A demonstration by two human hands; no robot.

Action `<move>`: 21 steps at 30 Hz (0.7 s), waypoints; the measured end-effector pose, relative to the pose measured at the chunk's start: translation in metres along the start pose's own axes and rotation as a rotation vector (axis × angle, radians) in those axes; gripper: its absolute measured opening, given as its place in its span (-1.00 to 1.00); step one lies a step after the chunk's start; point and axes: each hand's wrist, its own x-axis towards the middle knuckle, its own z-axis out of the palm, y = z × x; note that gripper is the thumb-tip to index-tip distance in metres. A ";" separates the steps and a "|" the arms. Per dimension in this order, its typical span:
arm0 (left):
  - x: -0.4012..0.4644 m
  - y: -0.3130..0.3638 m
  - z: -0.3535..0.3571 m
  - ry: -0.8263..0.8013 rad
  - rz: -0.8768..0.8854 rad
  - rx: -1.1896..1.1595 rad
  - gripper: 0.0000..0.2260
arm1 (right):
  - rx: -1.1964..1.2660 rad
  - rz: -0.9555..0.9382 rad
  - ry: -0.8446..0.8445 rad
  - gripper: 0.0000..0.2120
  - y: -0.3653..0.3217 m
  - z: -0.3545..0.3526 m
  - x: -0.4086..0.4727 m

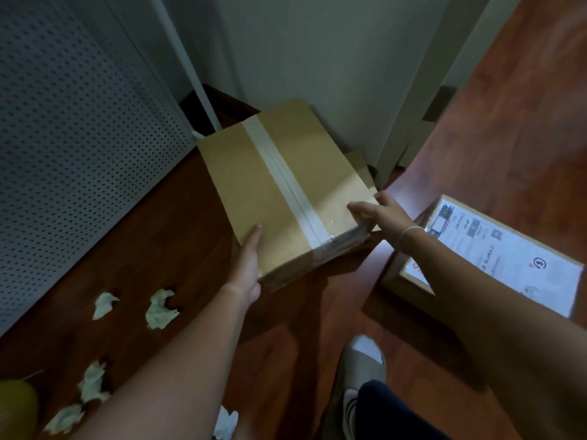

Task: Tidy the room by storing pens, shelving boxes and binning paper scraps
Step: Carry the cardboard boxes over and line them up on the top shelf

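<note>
Cardboard box [279, 188], sealed with a clear tape strip along its top seam, sits between both hands above the wood floor [165, 223], near the room corner. Left hand [246, 265] is flat against the box's near-left side, fingers extended along the edge, thumb under or behind; palm contact, not a wrap. Right hand [378, 211] grips the near-right corner, fingers curled over the top edge; a thin bracelet [409, 231] is on that wrist. Box is tilted slightly; can't tell if its far end is touching the floor or lifted clear.

Second box [495, 258] with a white printed label on top lies on the floor to the right, partly hidden by the right forearm. Just behind the held box a smaller piece of cardboard [359, 163] leans at the wall.

Crumpled paper scraps on the floor at left: one [104, 304], one [160, 309], one [92, 381], one [65, 419], plus another [226, 422] at the bottom edge below the left forearm. Perforated white panel [79, 138] stands along the left. Grey shoe [359, 376] is planted at bottom centre.
</note>
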 end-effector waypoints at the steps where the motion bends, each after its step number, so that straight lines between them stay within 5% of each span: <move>1: -0.005 0.002 -0.005 -0.014 -0.021 0.014 -0.33 | 0.050 0.013 -0.004 -0.63 0.003 0.007 -0.008; 6: -0.043 0.019 -0.035 -0.089 -0.044 0.061 -0.73 | 0.110 -0.004 0.020 -0.60 0.004 0.023 -0.052; 21: -0.307 0.218 -0.145 -0.179 0.480 0.100 -0.64 | 0.149 -0.463 0.084 -0.57 -0.205 0.089 -0.325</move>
